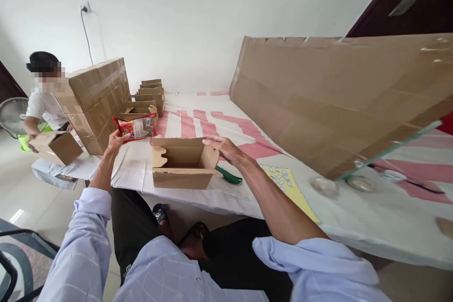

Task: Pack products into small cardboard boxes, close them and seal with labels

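Observation:
My left hand (118, 140) pinches the near end of a red plastic packet (138, 127) with a clear section, lifted over the table at the left. Directly before me an open cardboard box (182, 179) stands on the table edge, its flaps up; the part of its inside that shows holds nothing. At the box's back right corner, my right hand (224, 147) has its fingers over the rim and grips the side flap. A green-handled tool (230, 175) lies under my right forearm, partly hidden by the box.
Sealed cartons (95, 104) are stacked at the left, with several open boxes (150, 96) behind the packet. Another person (44, 104) handles a carton (58, 146). A large cardboard sheet (329, 99) leans at the right, near a yellow sheet (288, 188) and round clear-wrapped items (323, 186).

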`<state>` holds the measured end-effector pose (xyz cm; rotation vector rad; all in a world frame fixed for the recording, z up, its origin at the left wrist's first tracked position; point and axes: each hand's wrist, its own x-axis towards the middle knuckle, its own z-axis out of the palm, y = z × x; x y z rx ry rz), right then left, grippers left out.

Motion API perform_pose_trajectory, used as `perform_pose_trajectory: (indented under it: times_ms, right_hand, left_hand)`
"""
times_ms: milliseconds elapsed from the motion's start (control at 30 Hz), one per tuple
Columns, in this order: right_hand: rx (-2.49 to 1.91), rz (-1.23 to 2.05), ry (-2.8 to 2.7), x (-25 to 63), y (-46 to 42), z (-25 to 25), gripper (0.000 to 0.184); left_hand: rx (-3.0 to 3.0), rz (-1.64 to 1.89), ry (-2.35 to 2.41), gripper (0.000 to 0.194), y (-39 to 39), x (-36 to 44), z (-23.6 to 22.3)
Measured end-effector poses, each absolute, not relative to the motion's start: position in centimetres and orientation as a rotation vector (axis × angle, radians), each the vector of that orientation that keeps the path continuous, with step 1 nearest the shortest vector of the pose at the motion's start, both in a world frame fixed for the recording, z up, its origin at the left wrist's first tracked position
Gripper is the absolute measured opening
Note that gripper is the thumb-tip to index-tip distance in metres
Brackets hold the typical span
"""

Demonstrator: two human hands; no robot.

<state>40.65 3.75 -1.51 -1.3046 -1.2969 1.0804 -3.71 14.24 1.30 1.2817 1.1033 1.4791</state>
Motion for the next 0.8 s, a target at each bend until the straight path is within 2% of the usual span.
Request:
perform_pose_trajectory:
  times_ms: [133, 300, 467, 600, 800]
  right_hand:
    - [-1.284, 1.019, -1.348, 40.1, 2.9, -2.0, 0.054]
    - [-1.333, 0.941, -1.404, 40.3, 1.3, -1.6, 0.055]
    - [-1.353, 0.956, -1.361, 40.2, 0.2, -1.1, 0.056]
    - [-1.366, 0.929, -1.37, 40.1, 0.2, -0.8, 0.053]
    - [-1.357, 0.892, -1.385, 40.0, 0.5, -1.0, 0.052]
  left_hand:
    - [1.239, 1.29, 1.21, 0.072, 15.5, -5.0, -3.5]
    - [1.247, 1.171, 1.254, 0.07, 17.2, -5.9, -7.2]
    - [1.303, 1.212, 1.29, 0.073, 21.6, -5.8, -7.0]
    - [1.389, 1.294, 1.405, 0.068, 25.3, -4.6, -6.2]
    - [1.581, 1.314, 1.66, 0.065, 25.9, -3.6, -5.3]
